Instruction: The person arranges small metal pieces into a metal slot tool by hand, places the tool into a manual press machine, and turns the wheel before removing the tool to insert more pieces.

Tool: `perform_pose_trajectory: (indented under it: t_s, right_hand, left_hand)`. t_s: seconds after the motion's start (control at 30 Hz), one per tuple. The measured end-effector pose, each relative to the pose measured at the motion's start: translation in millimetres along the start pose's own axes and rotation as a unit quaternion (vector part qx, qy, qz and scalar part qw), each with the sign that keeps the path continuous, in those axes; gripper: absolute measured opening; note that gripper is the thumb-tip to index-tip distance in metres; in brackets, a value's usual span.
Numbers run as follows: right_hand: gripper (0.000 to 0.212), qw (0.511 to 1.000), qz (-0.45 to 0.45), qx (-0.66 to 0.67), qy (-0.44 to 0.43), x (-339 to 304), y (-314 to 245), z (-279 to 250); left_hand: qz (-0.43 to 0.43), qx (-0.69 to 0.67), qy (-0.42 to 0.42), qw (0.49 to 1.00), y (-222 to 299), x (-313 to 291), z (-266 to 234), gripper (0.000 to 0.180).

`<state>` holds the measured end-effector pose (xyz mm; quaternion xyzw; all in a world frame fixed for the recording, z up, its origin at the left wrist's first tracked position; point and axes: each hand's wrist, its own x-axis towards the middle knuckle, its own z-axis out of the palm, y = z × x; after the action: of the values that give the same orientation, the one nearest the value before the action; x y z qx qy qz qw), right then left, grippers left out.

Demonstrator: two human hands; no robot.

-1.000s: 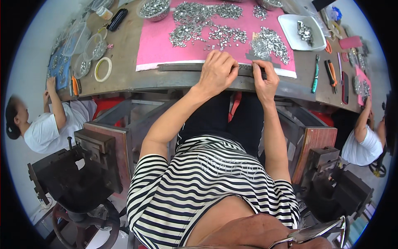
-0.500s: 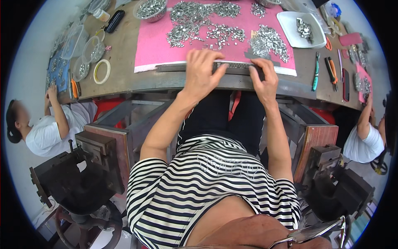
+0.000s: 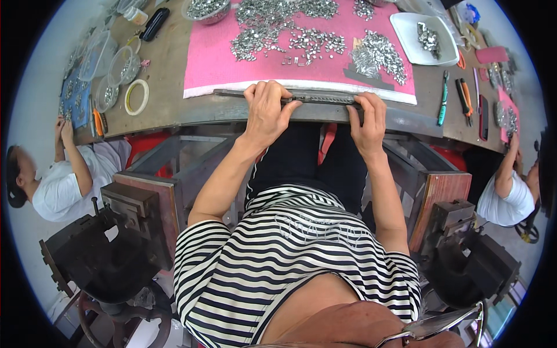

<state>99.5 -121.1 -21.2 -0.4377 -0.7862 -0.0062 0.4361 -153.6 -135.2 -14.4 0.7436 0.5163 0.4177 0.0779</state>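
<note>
A long dark metal bar (image 3: pixel 325 99) with a row of small metal pieces along it lies at the table's front edge. My left hand (image 3: pixel 267 113) is closed round its left part, thumb toward the middle. Near the bar's right end, my right hand (image 3: pixel 368 119) grips it between thumb and fingers. Beyond the bar is a pink mat (image 3: pixel 212 64) with a white front border. Small silvery metal parts (image 3: pixel 316 42) lie on it in heaps, and a pile of thin metal pins (image 3: pixel 365 61) sits to the right.
A white tray (image 3: pixel 406 49) holding metal parts stands at the right. Near it lie a toothbrush (image 3: pixel 443 98) and orange-handled pliers (image 3: pixel 464 101). Left are a tape roll (image 3: pixel 136 110) and clear tubs (image 3: pixel 98 58). Co-workers sit on both sides, one in a white shirt (image 3: pixel 64 194).
My left hand has moved slightly left and toward me, its fingers now closed round the bar. The bar has shifted a little toward me. My right hand has come slightly nearer too.
</note>
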Motion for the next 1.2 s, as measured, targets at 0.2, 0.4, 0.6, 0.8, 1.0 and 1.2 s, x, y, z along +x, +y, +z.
perform_pose_trajectory:
  t_s: [0.2, 0.4, 0.6, 0.8, 1.0, 1.2]
  right_hand:
    - [0.036, 1.0, 0.006, 0.005, -0.014, 3.7, 0.3, -2.9]
    - [0.036, 0.998, 0.018, 0.023, -0.062, 19.0, 0.0, -12.1]
    - [0.032, 0.975, 0.019, 0.03, -0.22, 55.2, 10.0, -33.0]
    - [0.023, 0.977, -0.017, 0.054, -0.206, 96.0, 21.2, 10.8]
    - [0.035, 0.966, -0.113, 0.032, -0.229, 107.4, 21.7, 51.3]
    - [0.04, 0.935, -0.112, -0.053, -0.331, 109.0, 22.9, 33.8]
  left_hand:
    - [0.0, 0.004, -0.008, 1.0, -0.6, 1.3, -0.7, 0.031]
    - [0.001, 0.006, -0.014, 1.0, -0.7, 9.7, -5.2, 0.029]
    - [0.004, 0.03, -0.049, 0.998, -6.9, 27.2, -17.3, 0.025]
    - [0.104, 0.052, -0.131, 0.984, -2.3, 50.4, -2.4, 0.035]
    - [0.109, 0.13, -0.177, 0.97, -8.5, 58.0, 3.0, 0.043]
    - [0.067, 0.187, -0.149, 0.969, -26.8, 49.2, -22.0, 0.051]
